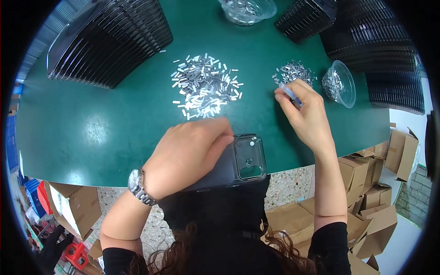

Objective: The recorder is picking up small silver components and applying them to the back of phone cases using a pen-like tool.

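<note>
A clear phone case (248,173) with a dark edge and a camera cut-out lies at the near edge of the green table. My left hand (190,146) rests over it with fingers closed at its upper edge, hiding much of it. My right hand (308,112) is pinched around a slim whitish-blue pen-like tool (292,95). The tool's tip is close to a small pile of tiny silvery pieces (295,73). A larger heap of small silver-white strips (204,85) is spread beyond my left hand.
Black stacked trays (114,43) stand at the far left, with more black stacks (306,20) at the far right. A clear bowl of metal pieces (247,11) sits at the back; another clear bowl (339,85) is at the right. Cardboard boxes (366,183) crowd the floor below.
</note>
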A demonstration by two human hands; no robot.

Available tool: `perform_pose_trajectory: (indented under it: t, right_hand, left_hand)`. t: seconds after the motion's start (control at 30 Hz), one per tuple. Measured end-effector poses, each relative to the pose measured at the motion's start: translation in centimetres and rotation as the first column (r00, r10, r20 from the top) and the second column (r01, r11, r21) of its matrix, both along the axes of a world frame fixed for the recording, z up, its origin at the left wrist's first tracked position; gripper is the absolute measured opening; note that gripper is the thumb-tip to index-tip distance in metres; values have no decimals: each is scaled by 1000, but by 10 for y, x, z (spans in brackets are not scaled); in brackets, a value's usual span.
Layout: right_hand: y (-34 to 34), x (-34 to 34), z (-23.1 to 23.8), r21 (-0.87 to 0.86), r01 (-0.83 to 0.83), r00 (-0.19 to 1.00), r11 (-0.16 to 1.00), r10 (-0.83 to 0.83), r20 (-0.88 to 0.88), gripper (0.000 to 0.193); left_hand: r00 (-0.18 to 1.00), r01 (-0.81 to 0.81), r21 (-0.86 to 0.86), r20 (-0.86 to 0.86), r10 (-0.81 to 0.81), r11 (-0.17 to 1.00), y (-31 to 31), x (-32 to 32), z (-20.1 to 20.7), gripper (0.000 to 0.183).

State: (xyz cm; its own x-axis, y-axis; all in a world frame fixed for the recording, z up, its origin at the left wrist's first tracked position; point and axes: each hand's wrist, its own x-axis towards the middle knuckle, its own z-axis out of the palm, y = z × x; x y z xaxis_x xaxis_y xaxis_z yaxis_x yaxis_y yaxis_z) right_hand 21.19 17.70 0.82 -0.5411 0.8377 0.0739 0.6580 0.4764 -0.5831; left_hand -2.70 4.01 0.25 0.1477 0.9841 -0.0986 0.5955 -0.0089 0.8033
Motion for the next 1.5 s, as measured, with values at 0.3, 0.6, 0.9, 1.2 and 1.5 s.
perform_pose_trajectory:
  t: [0.3, 0.6, 0.9, 1.2, 1.5]
  right_hand:
    - [5, 8, 3, -29, 65, 998, 997, -65, 0, 16]
    - [3, -3, -5, 161, -54, 989, 986, 30, 145, 11]
    - [3, -1, -6, 415, -271, 941, 868, 149, 303, 12]
    - [-14, -8, 5, 236, -363, 929, 901, 368, 24, 10]
    - [-42, -27, -3, 280, -570, 805, 772, 593, 6, 21]
  left_hand:
    - [1000, 8, -17, 2, -8, 1000, 2, 1, 3, 11]
    - [1000, 7, -35, -16, -8, 999, 2, 0, 2, 12]
    - [1000, 28, -39, -7, -29, 999, 5, -1, 2, 13]
    - [999, 38, 7, -1, -38, 999, 6, -1, -2, 13]
    - [999, 24, -32, -23, -25, 999, 6, 1, 0, 10]
